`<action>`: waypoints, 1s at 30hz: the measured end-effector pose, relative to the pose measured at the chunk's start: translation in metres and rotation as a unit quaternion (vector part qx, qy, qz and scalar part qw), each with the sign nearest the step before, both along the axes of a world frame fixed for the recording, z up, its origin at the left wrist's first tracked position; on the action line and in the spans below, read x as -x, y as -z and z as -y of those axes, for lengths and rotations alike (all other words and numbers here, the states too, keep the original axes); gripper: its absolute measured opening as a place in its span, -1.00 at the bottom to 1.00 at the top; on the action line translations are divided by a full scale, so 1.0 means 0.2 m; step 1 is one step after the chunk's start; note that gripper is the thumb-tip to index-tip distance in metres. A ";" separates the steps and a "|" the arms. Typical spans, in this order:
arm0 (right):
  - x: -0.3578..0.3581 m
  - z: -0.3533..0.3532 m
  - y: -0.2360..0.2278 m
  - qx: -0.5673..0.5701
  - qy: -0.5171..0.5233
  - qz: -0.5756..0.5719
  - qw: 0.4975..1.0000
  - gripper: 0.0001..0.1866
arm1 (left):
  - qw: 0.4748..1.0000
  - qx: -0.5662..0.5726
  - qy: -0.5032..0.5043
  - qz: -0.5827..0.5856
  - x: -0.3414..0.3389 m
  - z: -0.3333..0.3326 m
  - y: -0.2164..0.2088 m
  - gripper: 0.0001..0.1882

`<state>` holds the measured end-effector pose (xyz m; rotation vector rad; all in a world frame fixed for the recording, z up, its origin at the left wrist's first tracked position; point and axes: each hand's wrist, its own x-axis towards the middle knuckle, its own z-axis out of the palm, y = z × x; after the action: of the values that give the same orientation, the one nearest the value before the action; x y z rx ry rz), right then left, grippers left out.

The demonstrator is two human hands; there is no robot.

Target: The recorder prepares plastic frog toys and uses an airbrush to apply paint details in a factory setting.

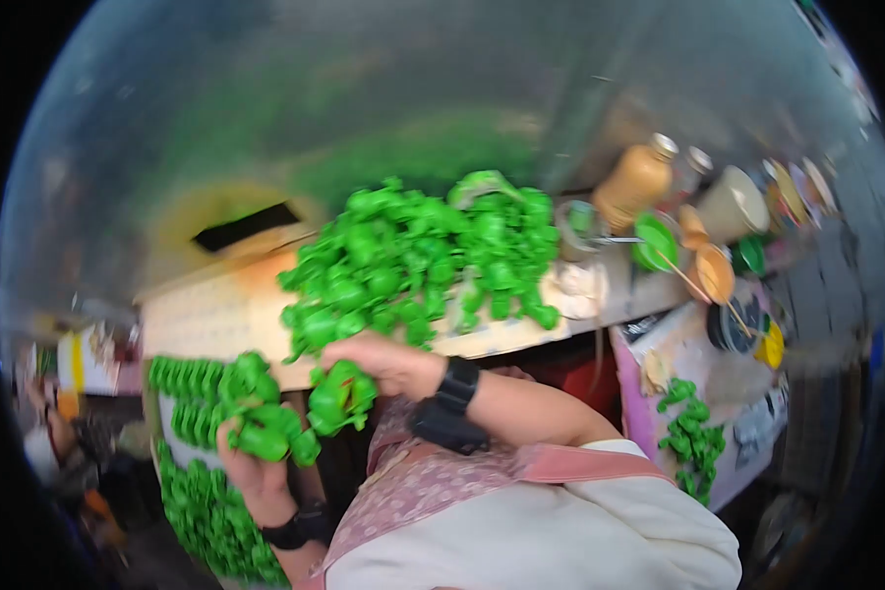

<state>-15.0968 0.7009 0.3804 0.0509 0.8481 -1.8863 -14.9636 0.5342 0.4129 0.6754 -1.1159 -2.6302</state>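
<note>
My right hand (385, 362) reaches across from the right and is closed on a rounded glossy green figure (342, 399) with a small reddish-yellow mark. Lower and to the left, my left hand (251, 470) is wrapped round another green figure (268, 433), whose lower part hangs close to the first one. Both figures look bulbous, with short limbs; their exact kind is not clear. Just beyond my right hand rises a large heap of similar green pieces (403, 251) on a pale board (216, 313). Behind my left hand stand rows of green pieces (192, 379).
At the right stand a tan bottle (637, 185), a green paint cup (656, 241), an orange cup (711, 273) with a stick and a dark pot (733, 324). More green pieces lie on a side table (639, 393) and at the lower left. A grey sheet (295, 108) backs the board.
</note>
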 end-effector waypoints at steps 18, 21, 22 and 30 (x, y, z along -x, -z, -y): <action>-0.82 1.26 -0.13 -0.069 -0.466 -0.093 0.877 -0.71 | 0.830 0.086 -0.513 0.201 -1.53 0.71 0.03 -0.76; -1.04 1.50 -0.19 -0.133 -0.506 -0.187 0.831 -0.86 | 0.824 0.098 -0.509 0.228 -1.73 0.86 0.04 -0.75; -1.11 1.57 -0.21 -0.100 -0.524 -0.166 0.830 -0.86 | 0.826 0.093 -0.511 0.222 -1.77 0.91 0.05 -0.75; -1.43 1.92 -0.20 -0.053 -0.595 -0.354 0.720 -0.72 | 0.838 0.200 -0.432 0.268 -1.80 1.15 0.25 -0.60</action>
<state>-14.8114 0.3174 0.4203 -0.9875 1.0847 -0.5519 -14.6035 0.3037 0.3631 1.4402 -1.0648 -1.4202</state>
